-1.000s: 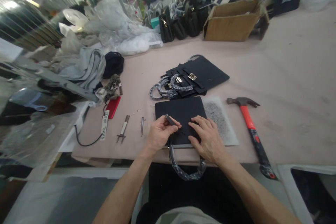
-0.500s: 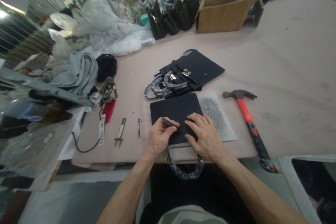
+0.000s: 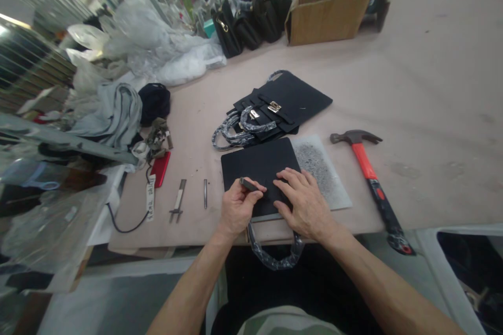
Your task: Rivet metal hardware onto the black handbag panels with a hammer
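One slim dark tool (image 3: 248, 185), pinched in the left hand (image 3: 236, 209) over a black handbag panel (image 3: 257, 159), leans flatter than a second ago, its tip lost at the fingers. The right hand (image 3: 304, 201) lies spread on the panel, gripping nothing. Beneath the panel, a speckled white sheet (image 3: 319, 167) is partly covered; beyond the panel, stacked black handbags (image 3: 294, 94) half-hide one another, the lowest hard to make out.

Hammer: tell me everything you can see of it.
The hammer has a dark, metal-looking head with a curved claw and an orange-red and black handle. It lies on the table, claw to the right, handle slanting nearer and reaching past the front edge. Only the table visibly touches it.
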The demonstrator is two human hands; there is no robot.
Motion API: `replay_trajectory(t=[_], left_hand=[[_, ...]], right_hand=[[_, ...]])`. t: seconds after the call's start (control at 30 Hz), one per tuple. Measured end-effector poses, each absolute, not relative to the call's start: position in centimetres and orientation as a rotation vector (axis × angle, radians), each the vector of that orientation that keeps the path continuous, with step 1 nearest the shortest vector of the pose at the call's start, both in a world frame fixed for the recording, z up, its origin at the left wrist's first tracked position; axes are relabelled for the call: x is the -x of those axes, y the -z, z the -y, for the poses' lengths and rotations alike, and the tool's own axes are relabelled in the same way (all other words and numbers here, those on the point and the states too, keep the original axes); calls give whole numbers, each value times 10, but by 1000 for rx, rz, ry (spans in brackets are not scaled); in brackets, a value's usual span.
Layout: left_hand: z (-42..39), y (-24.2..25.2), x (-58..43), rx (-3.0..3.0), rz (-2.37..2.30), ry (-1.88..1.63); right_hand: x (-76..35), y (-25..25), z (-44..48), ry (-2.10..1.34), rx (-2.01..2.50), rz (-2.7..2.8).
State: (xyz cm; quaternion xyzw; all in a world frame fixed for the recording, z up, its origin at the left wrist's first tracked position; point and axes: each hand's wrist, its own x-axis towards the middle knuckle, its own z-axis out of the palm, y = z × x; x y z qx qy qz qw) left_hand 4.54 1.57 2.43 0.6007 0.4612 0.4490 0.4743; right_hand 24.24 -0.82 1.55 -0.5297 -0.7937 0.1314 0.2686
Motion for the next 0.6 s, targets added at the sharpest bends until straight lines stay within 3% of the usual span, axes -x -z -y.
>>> replay_trajectory(t=[0.3, 0.5, 0.6], left_hand=[[-19, -26, -50, -1785, -1159, -1073], [-22, -26, -49, -1832, -1170, -1054], [-21, -26, -50, -1839, -1162, -1062]], right_hand=[[-244, -11, 7, -395, 1376, 2090], [-271, -14, 10, -601, 1265, 1660], [-303, -18, 16, -445, 1473, 1514]])
